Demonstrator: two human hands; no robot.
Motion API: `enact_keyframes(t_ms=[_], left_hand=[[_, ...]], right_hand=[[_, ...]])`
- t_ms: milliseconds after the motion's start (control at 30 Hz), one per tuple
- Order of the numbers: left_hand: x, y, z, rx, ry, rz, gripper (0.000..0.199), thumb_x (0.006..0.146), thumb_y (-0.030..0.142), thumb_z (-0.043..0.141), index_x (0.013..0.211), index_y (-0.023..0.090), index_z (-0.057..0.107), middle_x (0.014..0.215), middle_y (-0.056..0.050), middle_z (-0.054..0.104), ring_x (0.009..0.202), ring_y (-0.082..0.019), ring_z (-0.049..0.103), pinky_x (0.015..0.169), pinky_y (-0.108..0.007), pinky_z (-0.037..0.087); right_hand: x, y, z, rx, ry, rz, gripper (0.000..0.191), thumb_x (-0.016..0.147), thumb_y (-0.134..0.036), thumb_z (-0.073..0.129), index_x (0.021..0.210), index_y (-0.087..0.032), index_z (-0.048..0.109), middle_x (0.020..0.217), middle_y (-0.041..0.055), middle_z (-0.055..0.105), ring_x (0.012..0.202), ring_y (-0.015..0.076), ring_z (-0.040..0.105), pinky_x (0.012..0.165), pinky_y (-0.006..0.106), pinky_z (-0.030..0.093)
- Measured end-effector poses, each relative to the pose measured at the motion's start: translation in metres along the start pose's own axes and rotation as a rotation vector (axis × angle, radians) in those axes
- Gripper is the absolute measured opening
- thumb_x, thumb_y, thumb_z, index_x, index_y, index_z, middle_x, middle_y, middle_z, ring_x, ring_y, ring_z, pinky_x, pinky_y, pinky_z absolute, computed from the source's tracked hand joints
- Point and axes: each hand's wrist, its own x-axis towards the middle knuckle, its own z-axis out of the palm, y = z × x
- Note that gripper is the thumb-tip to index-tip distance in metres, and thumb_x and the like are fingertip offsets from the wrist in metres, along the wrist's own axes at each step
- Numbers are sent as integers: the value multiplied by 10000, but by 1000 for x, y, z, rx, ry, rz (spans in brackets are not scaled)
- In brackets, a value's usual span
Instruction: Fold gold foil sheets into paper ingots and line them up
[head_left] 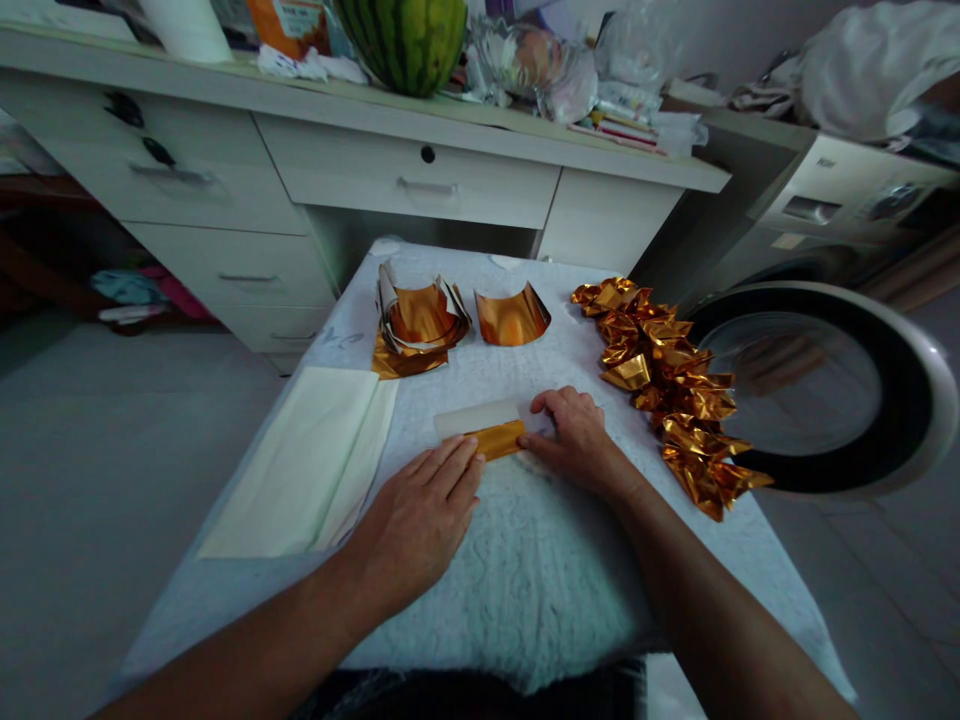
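A small sheet of gold foil paper [495, 439] with a pale white back [476, 416] lies partly folded in the middle of the cloth-covered table. My left hand [431, 510] rests flat, its outstretched fingertips pressing the left end of the gold strip. At the right end, the thumb of my right hand [577, 435] touches the gold edge. Its index finger is bent and apart from the thumb, near the white part. Beyond the hands stand a curled stack of gold sheets [420, 315] and a single curled gold sheet [514, 315]. Folded gold paper pieces [652, 370] form a row on the right.
Folded pale yellow paper [300, 460] lies at the table's left side. A white drawer desk [420, 180] stands behind, bearing a watermelon [405, 40] and plastic-wrapped items. To the right, a washing machine's round door [825, 390] hangs open beside the table.
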Motion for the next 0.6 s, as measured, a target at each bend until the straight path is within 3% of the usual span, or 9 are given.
enact_keyframes(t_ms=[300,467,600], left_hand=[[1,0,-3,7,14,27,345,937,156,458,1206,47,644,1313,-224,624,1214,-319,607,995,-460,542],[3,1,-4,23,-4,19,341,942,169,452,1199,62,649,1326,-210,620,1218,-310,607,998,-453,540],[3,1,-3,29,4,14,349,932,167,467,1211,65,648,1312,-204,631,1207,-310,614,994,-452,543]], right_hand=[[1,7,-2,68,43,-21,273,793,-329,706,1016,-208,606,1011,68,598,943,263,501,798,375,336],[-5,-11,-3,196,183,-185,117,826,-175,612,941,-182,595,959,64,586,936,235,491,830,364,356],[-9,-29,3,196,54,-337,50,884,-183,564,871,-196,610,896,42,586,889,215,480,819,354,349]])
